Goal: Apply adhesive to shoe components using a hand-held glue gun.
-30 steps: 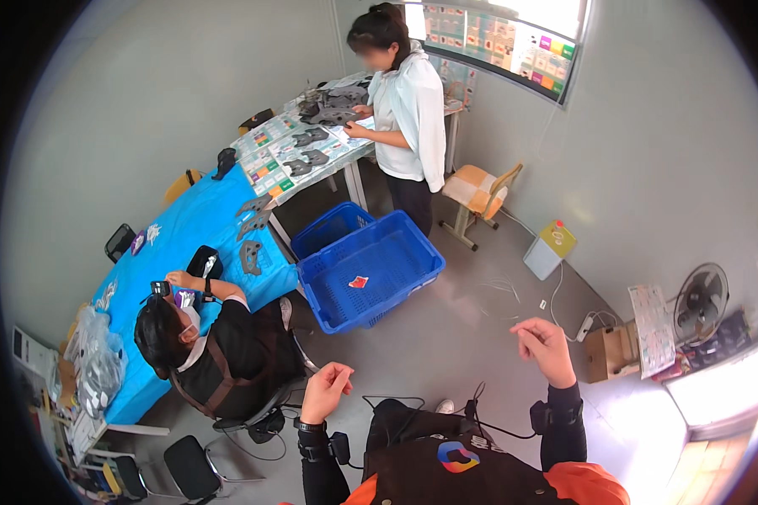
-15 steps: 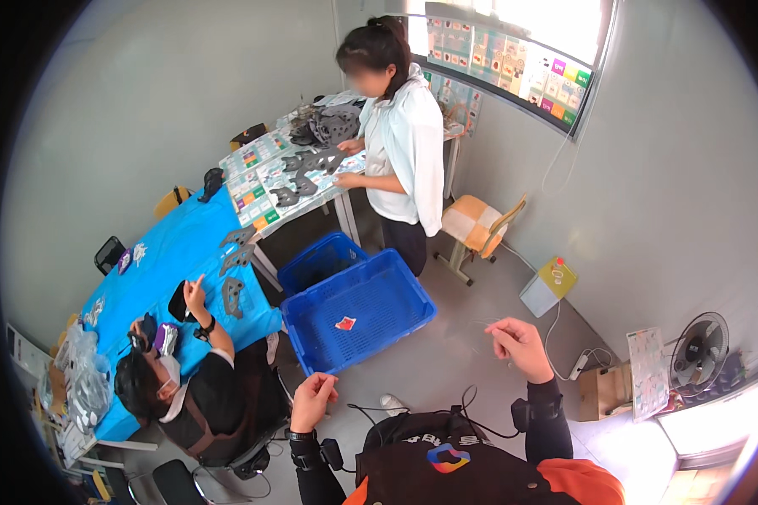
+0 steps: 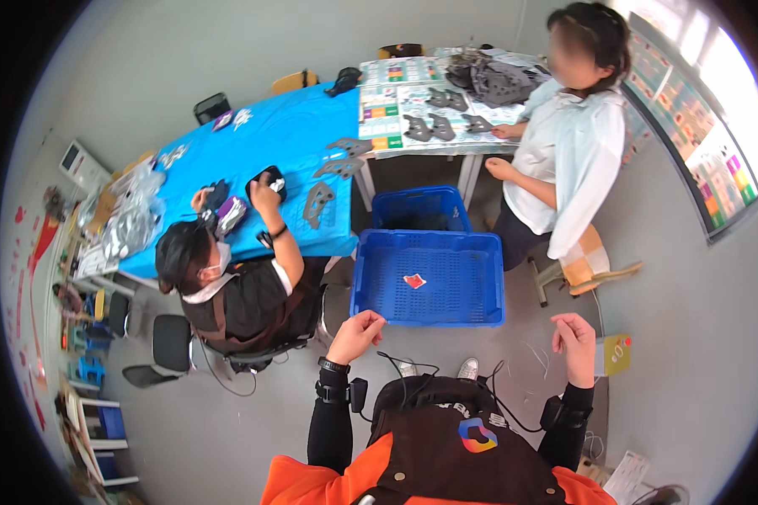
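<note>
My left hand is raised in front of me, its fingers closed in a pinch. It appears just in front of the near left corner of a blue plastic crate. Whether anything sits between those fingertips is too small to see. Off to the right, my right hand is also raised, with bent fingers drawn together; what they hold, if anything, cannot be made out. Inside the crate lies a small red and white piece. Both wrists wear black straps with small boxes.
Behind the crate stands a second blue crate. A seated person works at the blue-covered table. Another person stands by a table with grey cut pieces. A chair and a yellow-topped box are at right.
My view has swung left, so the crates and tables appear further right. The standing person's nearer hand has come away from the grey pieces. The seated person's raised hand has lowered to a dark item.
</note>
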The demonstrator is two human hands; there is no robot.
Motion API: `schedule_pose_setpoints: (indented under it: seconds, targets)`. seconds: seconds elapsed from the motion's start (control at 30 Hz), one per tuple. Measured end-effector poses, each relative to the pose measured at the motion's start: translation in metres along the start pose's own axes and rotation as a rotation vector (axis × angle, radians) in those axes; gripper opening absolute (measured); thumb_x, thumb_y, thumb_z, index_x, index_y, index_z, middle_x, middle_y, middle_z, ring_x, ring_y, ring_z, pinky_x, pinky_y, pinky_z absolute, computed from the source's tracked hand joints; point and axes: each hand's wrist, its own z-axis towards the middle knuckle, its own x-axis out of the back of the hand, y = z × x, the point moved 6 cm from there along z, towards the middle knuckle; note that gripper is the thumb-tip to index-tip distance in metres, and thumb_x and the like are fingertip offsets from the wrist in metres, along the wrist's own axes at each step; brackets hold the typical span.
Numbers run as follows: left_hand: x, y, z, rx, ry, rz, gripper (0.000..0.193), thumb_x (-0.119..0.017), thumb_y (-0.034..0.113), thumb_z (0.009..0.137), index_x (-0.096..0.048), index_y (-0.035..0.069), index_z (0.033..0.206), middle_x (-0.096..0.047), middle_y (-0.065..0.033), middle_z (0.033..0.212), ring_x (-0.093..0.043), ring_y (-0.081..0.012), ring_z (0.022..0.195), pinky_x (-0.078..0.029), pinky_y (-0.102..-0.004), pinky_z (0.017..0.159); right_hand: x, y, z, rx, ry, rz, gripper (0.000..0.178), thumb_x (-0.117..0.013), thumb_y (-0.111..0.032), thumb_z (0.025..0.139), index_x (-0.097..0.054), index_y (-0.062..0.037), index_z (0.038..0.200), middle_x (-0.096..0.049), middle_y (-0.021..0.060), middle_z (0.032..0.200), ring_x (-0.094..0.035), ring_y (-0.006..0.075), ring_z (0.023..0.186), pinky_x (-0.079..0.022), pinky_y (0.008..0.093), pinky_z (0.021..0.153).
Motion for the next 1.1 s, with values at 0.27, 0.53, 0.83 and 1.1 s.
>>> schedule_pose_setpoints:
  seconds: [0.27,0.53,0.83,1.1]
  targets:
    - [-0.011,-0.035,-0.012,0.100,0.145,-0.129,0.024,-0.063,0.024,0.103,-0.067,0.000,0.101,-0.069,-0.0030,0.078,-0.065,-0.0102,0.069,-0.053,-0.0271,0.068,-0.005,-0.006,0.084,0.021,-0.194,-0.049,0.013,-0.061,-0.012,0.103,-0.070,-0.0027,0.105,-0.059,-0.0022,0.067,-0.052,0.0048,0.058,-0.037,0.0203,0.054]
    - [-0.020,-0.035,-0.022,0.170,0.203,-0.110,0.022,-0.061,0.023,0.104,-0.069,0.003,0.105,-0.069,-0.0011,0.082,-0.066,-0.0093,0.072,-0.052,-0.0247,0.066,-0.010,-0.001,0.105,-0.003,-0.292,-0.037,0.013,-0.060,-0.013,0.104,-0.070,-0.0038,0.105,-0.057,-0.0027,0.066,-0.051,0.0043,0.057,-0.035,0.0202,0.053]
    - [-0.023,-0.035,-0.013,0.163,0.187,-0.107,0.022,-0.062,0.025,0.103,-0.069,0.004,0.104,-0.069,-0.0011,0.081,-0.067,-0.0098,0.071,-0.052,-0.0250,0.065,-0.003,0.004,0.103,-0.015,-0.245,-0.025,0.014,-0.060,-0.013,0.104,-0.070,-0.0034,0.106,-0.058,-0.0022,0.067,-0.052,0.0048,0.058,-0.037,0.0208,0.054]
    - [-0.022,-0.030,-0.004,0.192,0.167,-0.110,0.025,-0.064,0.023,0.102,-0.068,-0.001,0.098,-0.070,-0.0049,0.077,-0.067,-0.0119,0.068,-0.054,-0.0280,0.067,-0.008,0.011,0.102,-0.038,-0.270,0.013,0.014,-0.061,-0.012,0.103,-0.070,-0.0025,0.107,-0.061,-0.0013,0.068,-0.053,0.0050,0.059,-0.038,0.0202,0.054]
